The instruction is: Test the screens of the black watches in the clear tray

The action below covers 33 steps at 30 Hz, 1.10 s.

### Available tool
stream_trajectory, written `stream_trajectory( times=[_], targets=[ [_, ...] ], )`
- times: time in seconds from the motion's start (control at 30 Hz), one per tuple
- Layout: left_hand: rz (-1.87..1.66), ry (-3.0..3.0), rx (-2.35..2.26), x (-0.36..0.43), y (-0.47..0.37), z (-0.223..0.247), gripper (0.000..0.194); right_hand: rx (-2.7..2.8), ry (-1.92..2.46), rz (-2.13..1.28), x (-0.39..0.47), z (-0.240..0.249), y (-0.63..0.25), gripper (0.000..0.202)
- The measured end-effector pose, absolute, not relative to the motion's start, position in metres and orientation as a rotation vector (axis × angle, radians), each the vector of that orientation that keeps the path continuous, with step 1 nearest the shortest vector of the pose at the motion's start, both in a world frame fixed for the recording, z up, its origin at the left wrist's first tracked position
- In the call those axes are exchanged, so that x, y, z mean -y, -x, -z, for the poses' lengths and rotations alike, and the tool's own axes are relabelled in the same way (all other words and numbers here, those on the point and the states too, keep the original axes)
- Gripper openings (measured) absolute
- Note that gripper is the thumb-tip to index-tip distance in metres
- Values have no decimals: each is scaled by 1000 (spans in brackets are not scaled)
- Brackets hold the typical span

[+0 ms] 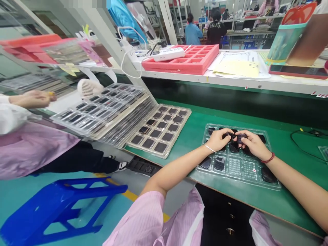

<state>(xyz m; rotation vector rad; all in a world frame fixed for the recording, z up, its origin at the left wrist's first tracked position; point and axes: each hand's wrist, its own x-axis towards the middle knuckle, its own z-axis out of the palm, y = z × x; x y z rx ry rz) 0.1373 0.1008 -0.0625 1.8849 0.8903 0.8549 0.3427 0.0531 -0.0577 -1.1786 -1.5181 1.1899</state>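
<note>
While left hand (219, 139) pinches small black piece (229, 135) between fingers, right hand (253, 143) grips black squarish module (241, 138) over clear compartmented tray (234, 166).

From where I stand, a white shelf (225, 82) runs above the green desk (196, 136), beside a white post (112, 41). A blue plastic stool (51, 201) stands on the teal floor (15, 194), near a yellow line (130, 195). Farther back, under bright light, are workbenches (238, 33) and, though it's blurry, probably low blue stools (249, 45).
</note>
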Motion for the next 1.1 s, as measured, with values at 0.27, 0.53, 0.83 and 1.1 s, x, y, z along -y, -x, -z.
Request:
stream_trajectory(
  times=[0.27,0.53,0.83,1.1],
  targets=[
    [-866,-1900,-900,-99,-138,58,46,1542,1130,-1170,-47,54,-343,37],
    [-909,-1768,-843,-103,-139,61,35,1537,1116,-1181,-46,55,-344,33],
    [-929,-1696,-794,-102,-136,62,34,1558,1170,-1149,-43,53,-342,39],
    [-753,-1664,-863,-99,-130,56,59,1572,1134,-1146,-42,49,-337,43]
  ],
)
